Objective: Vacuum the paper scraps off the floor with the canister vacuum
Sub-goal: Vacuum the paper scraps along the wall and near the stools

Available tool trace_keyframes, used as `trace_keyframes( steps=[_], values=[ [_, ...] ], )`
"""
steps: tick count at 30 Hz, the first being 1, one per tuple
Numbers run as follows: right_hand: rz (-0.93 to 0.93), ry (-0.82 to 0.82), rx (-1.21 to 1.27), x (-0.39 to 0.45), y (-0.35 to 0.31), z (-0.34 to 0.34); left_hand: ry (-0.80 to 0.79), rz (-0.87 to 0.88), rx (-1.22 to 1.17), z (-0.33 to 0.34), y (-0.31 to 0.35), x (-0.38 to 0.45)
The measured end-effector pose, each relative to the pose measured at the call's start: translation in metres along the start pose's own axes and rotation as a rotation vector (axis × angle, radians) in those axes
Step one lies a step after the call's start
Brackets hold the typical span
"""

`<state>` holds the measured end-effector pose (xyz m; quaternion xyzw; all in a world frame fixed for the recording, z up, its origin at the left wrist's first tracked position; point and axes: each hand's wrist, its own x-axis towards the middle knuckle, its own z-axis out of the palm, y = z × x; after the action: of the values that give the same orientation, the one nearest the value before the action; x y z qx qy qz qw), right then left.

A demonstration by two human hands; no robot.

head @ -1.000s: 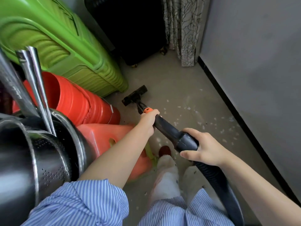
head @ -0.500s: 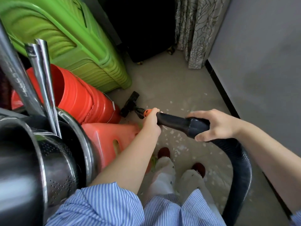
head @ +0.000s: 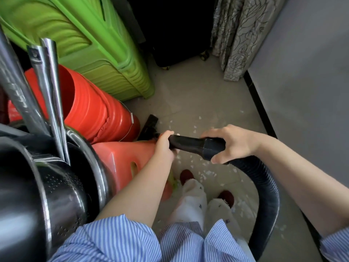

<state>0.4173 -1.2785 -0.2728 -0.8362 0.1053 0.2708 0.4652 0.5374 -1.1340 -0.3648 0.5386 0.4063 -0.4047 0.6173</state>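
I hold the black vacuum wand [head: 190, 145] across my body with both hands. My left hand [head: 165, 143] grips its front end near the orange collar. My right hand [head: 229, 142] grips the thicker handle where the ribbed hose [head: 264, 188] curves down to the right. The black floor nozzle [head: 150, 125] rests on the floor beside the orange bucket. White paper scraps [head: 205, 173] lie scattered on the beige floor around my feet and further out toward the wall.
A green suitcase [head: 90, 46], orange bucket [head: 94, 114] and orange stool [head: 124, 157] crowd the left. Steel pots [head: 47, 186] sit close at lower left. A black case [head: 175, 35] and curtain [head: 236, 38] stand ahead; a grey wall [head: 302, 91] runs on the right.
The wand has swung from pointing forward to lying nearly sideways. The nozzle has come back toward the bucket. My right hand has risen and the hose now loops below it.
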Motion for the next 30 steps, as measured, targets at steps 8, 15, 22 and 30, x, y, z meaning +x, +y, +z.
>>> trace_keyframes(
  steps=[8,15,22,30],
  values=[
    [0.006,-0.018,-0.061,0.021,-0.001,0.018,0.071,-0.126,0.202,-0.009,0.017,0.026],
    [-0.026,-0.013,-0.053,0.027,-0.006,0.007,0.083,-0.096,0.525,0.0,0.028,0.033],
    [-0.091,-0.061,-0.132,0.035,-0.009,-0.027,0.019,-0.043,0.202,0.013,0.028,0.02],
    [-0.164,-0.109,-0.183,0.058,-0.004,-0.096,0.071,0.03,-0.063,0.063,0.056,0.012]
  ],
)
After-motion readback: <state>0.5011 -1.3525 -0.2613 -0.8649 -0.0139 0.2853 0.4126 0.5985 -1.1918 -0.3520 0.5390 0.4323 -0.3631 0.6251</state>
